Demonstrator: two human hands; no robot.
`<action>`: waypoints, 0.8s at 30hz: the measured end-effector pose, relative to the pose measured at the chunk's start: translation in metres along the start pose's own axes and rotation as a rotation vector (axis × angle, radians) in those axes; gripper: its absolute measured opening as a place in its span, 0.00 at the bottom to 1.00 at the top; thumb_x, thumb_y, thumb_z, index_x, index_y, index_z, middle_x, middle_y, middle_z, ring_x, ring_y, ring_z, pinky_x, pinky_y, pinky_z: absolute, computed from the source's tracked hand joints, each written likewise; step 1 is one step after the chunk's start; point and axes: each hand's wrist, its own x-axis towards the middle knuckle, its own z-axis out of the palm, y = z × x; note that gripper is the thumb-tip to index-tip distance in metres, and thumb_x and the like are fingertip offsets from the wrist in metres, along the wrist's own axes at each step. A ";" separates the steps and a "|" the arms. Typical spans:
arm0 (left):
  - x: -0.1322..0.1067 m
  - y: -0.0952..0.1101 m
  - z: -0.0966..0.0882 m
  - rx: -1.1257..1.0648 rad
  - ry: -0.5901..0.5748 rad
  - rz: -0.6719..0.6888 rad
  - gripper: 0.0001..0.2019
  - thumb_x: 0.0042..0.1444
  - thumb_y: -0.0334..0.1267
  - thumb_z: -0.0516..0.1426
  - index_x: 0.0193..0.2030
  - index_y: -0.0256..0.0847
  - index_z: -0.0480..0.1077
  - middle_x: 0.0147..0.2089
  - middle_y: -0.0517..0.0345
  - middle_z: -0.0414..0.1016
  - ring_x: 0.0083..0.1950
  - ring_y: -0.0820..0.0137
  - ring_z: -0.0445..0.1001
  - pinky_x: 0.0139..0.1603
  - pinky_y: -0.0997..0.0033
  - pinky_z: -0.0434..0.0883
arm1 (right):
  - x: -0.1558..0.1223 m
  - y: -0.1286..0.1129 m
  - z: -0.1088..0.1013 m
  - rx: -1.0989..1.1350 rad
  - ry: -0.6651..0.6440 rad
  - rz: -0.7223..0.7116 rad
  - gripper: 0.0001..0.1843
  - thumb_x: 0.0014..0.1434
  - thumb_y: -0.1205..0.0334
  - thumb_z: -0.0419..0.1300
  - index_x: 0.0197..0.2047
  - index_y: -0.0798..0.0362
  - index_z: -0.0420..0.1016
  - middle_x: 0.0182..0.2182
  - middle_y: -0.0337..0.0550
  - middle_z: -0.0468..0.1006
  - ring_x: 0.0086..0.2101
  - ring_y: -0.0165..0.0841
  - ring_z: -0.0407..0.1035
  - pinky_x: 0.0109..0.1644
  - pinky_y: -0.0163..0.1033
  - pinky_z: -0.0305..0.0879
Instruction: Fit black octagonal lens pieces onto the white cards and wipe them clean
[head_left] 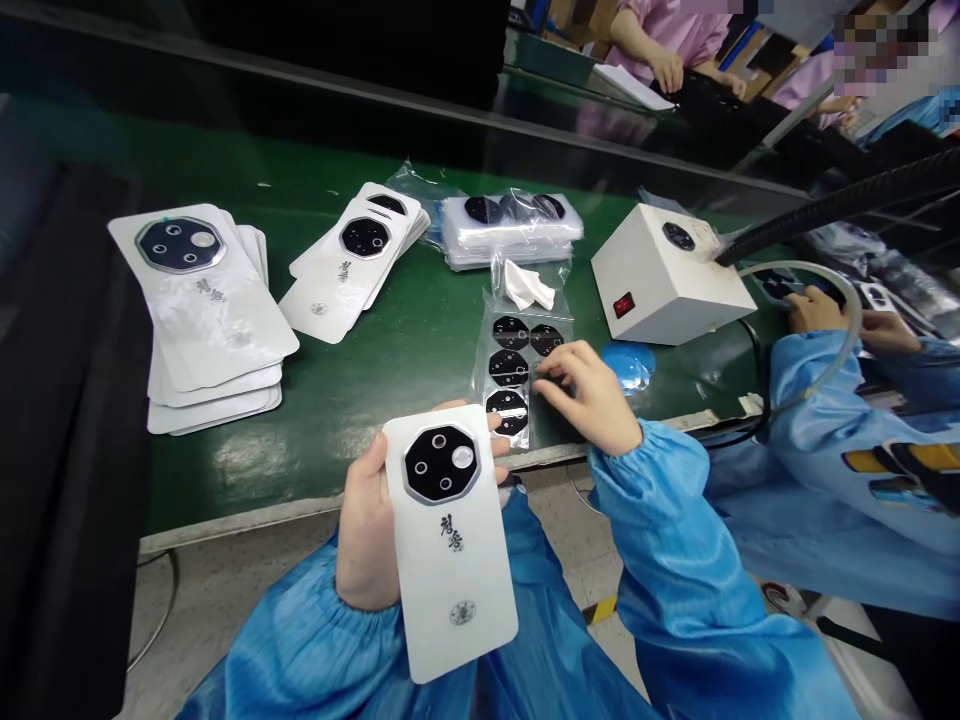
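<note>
My left hand (364, 530) is shut around a white phone back cover (457, 590), which has a black octagonal camera lens panel (441, 464) with a silver rim. My right hand (589, 395) rests its curled fingertips on a transparent sheet of black octagonal lens pieces (510, 368), and it holds nothing I can make out. Its fingers hide part of the sheet's right side. The lower edge of that sheet lies just beside the fingers of my left hand.
Two stacks of white covers (202, 300) (352, 255) lie on the green bench mat (315, 420), beside a bagged lens stack (510, 228). A white switch box (671, 275), blue round pad (628, 365) and white cloth (529, 285) are nearby. A co-worker's hand (814, 310) works at right.
</note>
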 end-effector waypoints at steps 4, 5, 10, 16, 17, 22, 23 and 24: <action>-0.002 -0.004 0.009 0.041 0.016 -0.021 0.24 0.59 0.48 0.40 0.53 0.38 0.66 0.41 0.44 0.80 0.33 0.56 0.79 0.31 0.60 0.74 | 0.019 0.032 -0.004 -0.027 0.036 0.114 0.09 0.53 0.63 0.59 0.39 0.53 0.69 0.38 0.46 0.65 0.33 0.33 0.66 0.36 0.43 0.69; -0.002 -0.006 0.009 0.050 -0.017 -0.029 0.24 0.58 0.49 0.42 0.52 0.37 0.67 0.42 0.43 0.80 0.34 0.56 0.79 0.32 0.60 0.74 | 0.025 0.039 -0.005 -0.030 0.018 0.129 0.11 0.51 0.62 0.61 0.40 0.53 0.70 0.38 0.45 0.64 0.32 0.33 0.66 0.37 0.43 0.69; -0.006 -0.016 0.003 0.055 -0.292 -0.006 0.23 0.52 0.51 0.52 0.48 0.37 0.71 0.47 0.42 0.78 0.40 0.56 0.78 0.38 0.63 0.73 | 0.041 0.053 -0.010 -0.031 -0.091 0.169 0.21 0.44 0.56 0.67 0.42 0.53 0.71 0.38 0.44 0.64 0.31 0.32 0.65 0.41 0.46 0.70; -0.008 -0.021 0.002 0.026 -0.477 0.054 0.24 0.56 0.52 0.49 0.50 0.36 0.71 0.50 0.44 0.76 0.46 0.58 0.76 0.45 0.63 0.71 | 0.043 0.052 -0.014 -0.026 -0.171 0.205 0.24 0.43 0.53 0.67 0.43 0.52 0.71 0.38 0.44 0.64 0.32 0.34 0.65 0.40 0.48 0.71; -0.009 -0.021 0.002 0.033 -0.480 0.055 0.24 0.55 0.52 0.50 0.50 0.36 0.71 0.50 0.44 0.76 0.45 0.58 0.76 0.44 0.64 0.71 | 0.044 0.051 -0.015 -0.027 -0.176 0.211 0.24 0.43 0.53 0.67 0.43 0.52 0.71 0.38 0.44 0.64 0.32 0.34 0.65 0.40 0.48 0.71; -0.010 -0.022 0.002 0.039 -0.497 0.061 0.26 0.56 0.53 0.48 0.51 0.35 0.70 0.51 0.44 0.76 0.45 0.59 0.76 0.44 0.64 0.72 | 0.046 0.049 -0.015 -0.033 -0.183 0.232 0.23 0.43 0.54 0.67 0.42 0.53 0.71 0.39 0.45 0.63 0.31 0.33 0.65 0.43 0.50 0.70; -0.010 -0.022 0.002 0.033 -0.497 0.059 0.26 0.56 0.53 0.48 0.51 0.35 0.70 0.51 0.44 0.75 0.46 0.58 0.76 0.45 0.63 0.72 | 0.046 0.049 -0.015 -0.033 -0.182 0.233 0.23 0.43 0.54 0.67 0.42 0.53 0.71 0.39 0.44 0.63 0.31 0.33 0.65 0.44 0.50 0.70; -0.010 -0.022 0.002 0.028 -0.495 0.058 0.26 0.56 0.54 0.47 0.50 0.35 0.70 0.51 0.44 0.75 0.46 0.58 0.76 0.45 0.63 0.72 | 0.047 0.050 -0.015 -0.033 -0.179 0.233 0.23 0.43 0.54 0.68 0.41 0.53 0.71 0.39 0.44 0.63 0.31 0.33 0.65 0.45 0.51 0.70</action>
